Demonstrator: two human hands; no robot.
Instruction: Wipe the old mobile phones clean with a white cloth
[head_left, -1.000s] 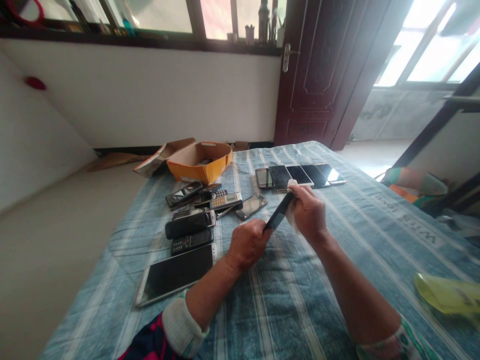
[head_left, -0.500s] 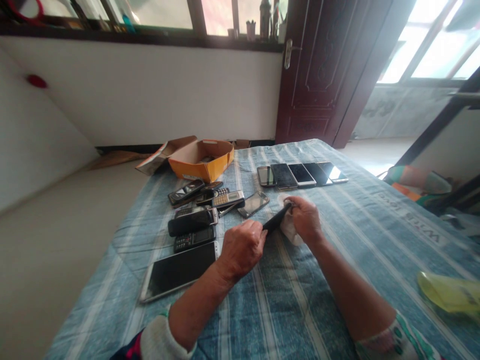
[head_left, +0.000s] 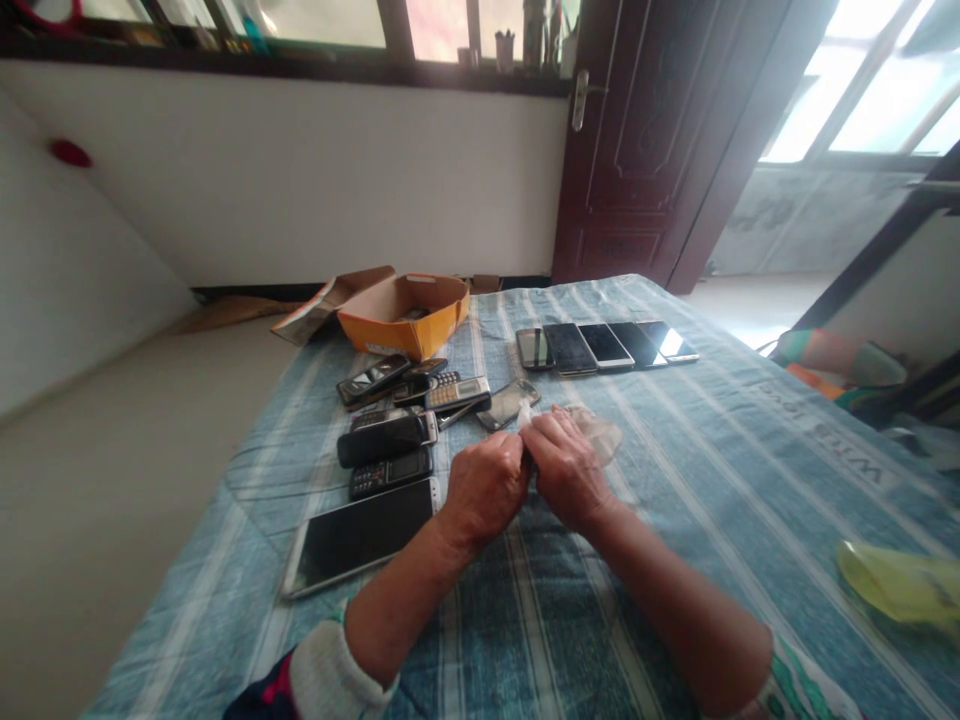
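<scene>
My left hand (head_left: 486, 492) is closed around one end of a dark phone, which both hands now hide almost wholly. Pressed up against it, my right hand (head_left: 564, 468) is closed over a thin whitish cloth (head_left: 600, 436) wrapped about the phone. Just beyond the knuckles lies a grey phone (head_left: 508, 404). Left of my left hand, a large white-framed phone (head_left: 364, 538) rests face up, with a black keypad phone (head_left: 391, 473) and a dark rounded phone (head_left: 380, 441) behind it.
An open orange box (head_left: 409, 320) stands at the far left edge, behind a pile of older phones (head_left: 454, 393). Several smartphones (head_left: 604, 346) lie in a row at the back. A yellow translucent item (head_left: 900, 585) is at the right on the striped cloth (head_left: 660, 600).
My right hand has slid left along the phone with the cloth and now meets my left hand. The phone's dark face, visible before, is covered. My left hand has barely moved.
</scene>
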